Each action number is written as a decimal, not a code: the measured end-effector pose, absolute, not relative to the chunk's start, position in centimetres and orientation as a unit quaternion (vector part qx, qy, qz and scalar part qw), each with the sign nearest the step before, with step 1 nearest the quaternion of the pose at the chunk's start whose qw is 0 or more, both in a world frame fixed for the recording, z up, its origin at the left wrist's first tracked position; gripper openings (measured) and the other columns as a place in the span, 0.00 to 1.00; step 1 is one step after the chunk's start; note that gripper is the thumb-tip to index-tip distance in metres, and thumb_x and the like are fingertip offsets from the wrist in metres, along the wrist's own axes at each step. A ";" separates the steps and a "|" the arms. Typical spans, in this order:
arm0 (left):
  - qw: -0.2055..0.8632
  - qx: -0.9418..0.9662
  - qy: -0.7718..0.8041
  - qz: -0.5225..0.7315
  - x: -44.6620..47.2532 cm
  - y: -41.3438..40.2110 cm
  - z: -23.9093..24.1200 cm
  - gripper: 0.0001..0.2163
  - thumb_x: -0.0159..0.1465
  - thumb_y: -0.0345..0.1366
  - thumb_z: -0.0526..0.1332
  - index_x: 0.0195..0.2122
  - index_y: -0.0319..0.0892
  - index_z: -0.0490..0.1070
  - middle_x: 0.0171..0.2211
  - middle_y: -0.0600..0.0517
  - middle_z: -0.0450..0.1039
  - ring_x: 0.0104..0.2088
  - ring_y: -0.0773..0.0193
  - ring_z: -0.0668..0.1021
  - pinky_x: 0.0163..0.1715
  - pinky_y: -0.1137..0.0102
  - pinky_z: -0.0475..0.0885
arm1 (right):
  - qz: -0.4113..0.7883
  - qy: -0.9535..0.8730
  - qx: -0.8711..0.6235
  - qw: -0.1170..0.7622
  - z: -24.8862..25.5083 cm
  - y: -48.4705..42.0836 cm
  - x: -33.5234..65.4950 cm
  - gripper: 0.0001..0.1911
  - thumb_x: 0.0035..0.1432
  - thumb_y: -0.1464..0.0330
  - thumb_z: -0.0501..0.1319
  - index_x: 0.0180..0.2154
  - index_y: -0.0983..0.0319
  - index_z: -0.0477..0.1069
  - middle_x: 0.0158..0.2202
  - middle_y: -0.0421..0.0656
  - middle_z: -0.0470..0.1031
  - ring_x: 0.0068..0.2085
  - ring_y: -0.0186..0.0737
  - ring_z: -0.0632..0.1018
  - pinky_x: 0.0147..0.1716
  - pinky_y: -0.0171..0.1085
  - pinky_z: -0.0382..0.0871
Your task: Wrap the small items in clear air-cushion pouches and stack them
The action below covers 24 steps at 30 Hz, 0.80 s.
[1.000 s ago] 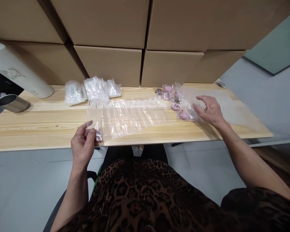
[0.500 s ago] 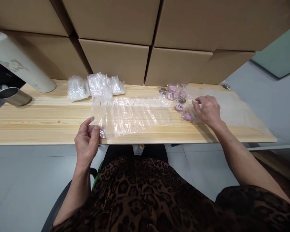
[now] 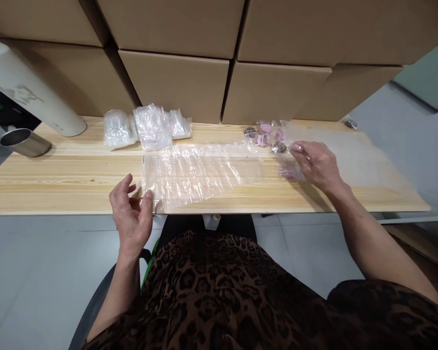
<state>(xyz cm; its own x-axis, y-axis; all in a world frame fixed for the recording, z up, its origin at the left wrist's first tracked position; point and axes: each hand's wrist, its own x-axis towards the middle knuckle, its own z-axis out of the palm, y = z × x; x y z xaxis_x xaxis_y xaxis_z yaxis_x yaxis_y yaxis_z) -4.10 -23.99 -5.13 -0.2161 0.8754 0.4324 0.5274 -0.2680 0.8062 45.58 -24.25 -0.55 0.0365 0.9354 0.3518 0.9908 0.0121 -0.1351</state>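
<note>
My left hand [image 3: 132, 211] is at the table's front edge, palm up, with thumb and index finger apart. Its thumb lies at the near left corner of a row of overlapping clear plastic bags [image 3: 204, 172]; the curled fingers behind are partly hidden. Farther right, my right hand [image 3: 319, 165] pinches a small pink wrapped packet [image 3: 299, 147] just above the tabletop. Beside it lie several similar packets: pink ones [image 3: 263, 140], a dark round one [image 3: 250, 132], and another pink one [image 3: 289, 172] below the fingers.
Bundled clear bags [image 3: 152, 129] stand at the back. A white bottle [image 3: 40, 92] and a metal cup [image 3: 25, 142] are at the left. Cardboard boxes [image 3: 175, 87] line the back of the wooden table [image 3: 76, 187]. Translucent sheeting [image 3: 357, 155] covers its right end.
My right hand has lifted a pink packet from the group. By my left thumb, the pinkish thing at the bag corner no longer shows, and thumb and fingers have shifted slightly.
</note>
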 end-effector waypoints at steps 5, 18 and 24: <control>0.156 0.622 0.573 0.510 -4.0 -23.8 -5.6 0.28 0.67 0.42 0.69 0.68 0.50 0.69 0.63 0.42 0.69 0.57 0.54 0.78 0.54 0.57 0.78 | -0.015 -0.756 -0.651 0.065 -0.9 -27.5 46.1 0.28 0.74 0.50 0.49 0.59 0.63 0.73 0.62 0.61 0.77 0.60 0.65 0.77 0.62 0.62 0.69; 0.120 0.636 0.557 0.521 -3.2 -24.7 -4.4 0.27 0.70 0.42 0.68 0.69 0.48 0.69 0.64 0.39 0.70 0.60 0.50 0.77 0.55 0.55 0.76 | -0.032 -0.745 -0.666 0.030 -1.0 -26.8 45.0 0.22 0.68 0.61 0.49 0.53 0.65 0.72 0.47 0.62 0.81 0.50 0.64 0.80 0.59 0.61 0.70; 0.119 0.693 0.395 0.591 0.9 -25.7 -3.0 0.22 0.71 0.34 0.66 0.67 0.51 0.72 0.61 0.46 0.76 0.61 0.56 0.78 0.54 0.61 0.79 | 0.223 -0.605 -0.645 0.411 1.1 -27.8 41.8 0.21 0.62 0.54 0.67 0.53 0.57 0.76 0.51 0.49 0.83 0.51 0.54 0.84 0.55 0.55 0.79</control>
